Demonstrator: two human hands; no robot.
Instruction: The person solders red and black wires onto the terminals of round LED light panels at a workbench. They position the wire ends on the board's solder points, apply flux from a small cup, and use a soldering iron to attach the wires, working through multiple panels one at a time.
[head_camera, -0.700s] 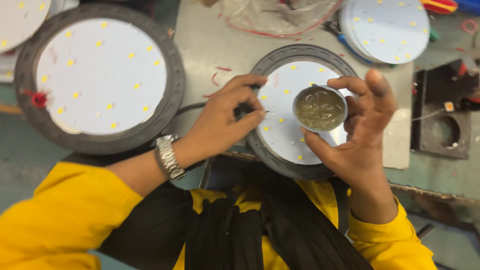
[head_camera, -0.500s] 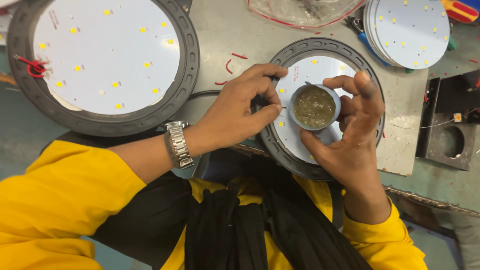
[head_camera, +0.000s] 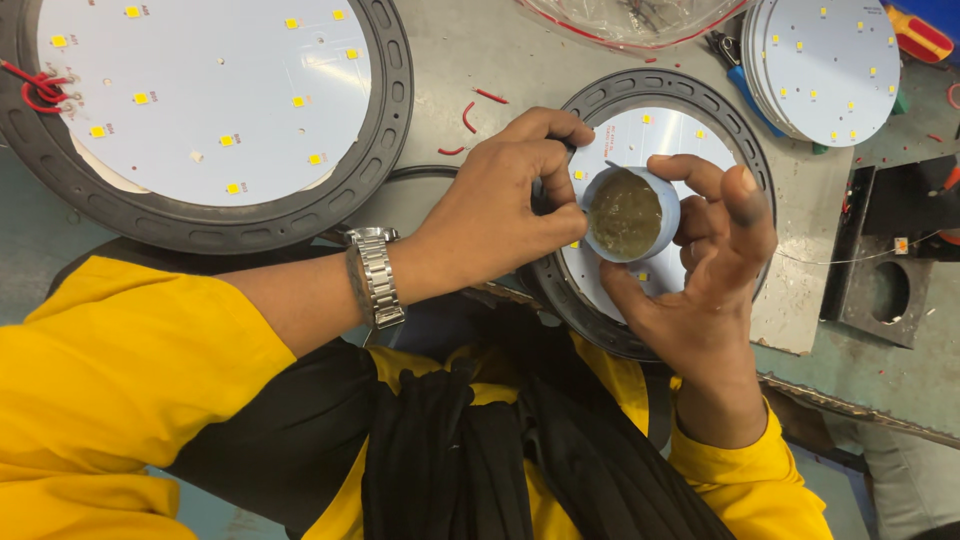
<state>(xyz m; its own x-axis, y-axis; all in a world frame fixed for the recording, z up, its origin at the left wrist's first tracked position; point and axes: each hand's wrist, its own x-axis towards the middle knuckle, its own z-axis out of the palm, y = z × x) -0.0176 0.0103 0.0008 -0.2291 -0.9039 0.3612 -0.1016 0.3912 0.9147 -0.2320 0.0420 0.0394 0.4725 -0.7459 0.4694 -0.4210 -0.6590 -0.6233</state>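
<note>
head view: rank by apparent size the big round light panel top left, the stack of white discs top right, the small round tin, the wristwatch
1. big round light panel, though cut off by the frame
2. stack of white discs, also partly cut off
3. small round tin, held in the right hand, nearer the camera
4. wristwatch, on the left wrist; close to the tin, so unsure

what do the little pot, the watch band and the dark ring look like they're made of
Small pot in the right hand: thin, smooth pale plastic by the look, holding glossy olive-brown paste. Watch band: polished metal links, bright glints. Dark ring around the white LED board: matt black, ribbed, rubber or plastic; cannot tell which.
</note>
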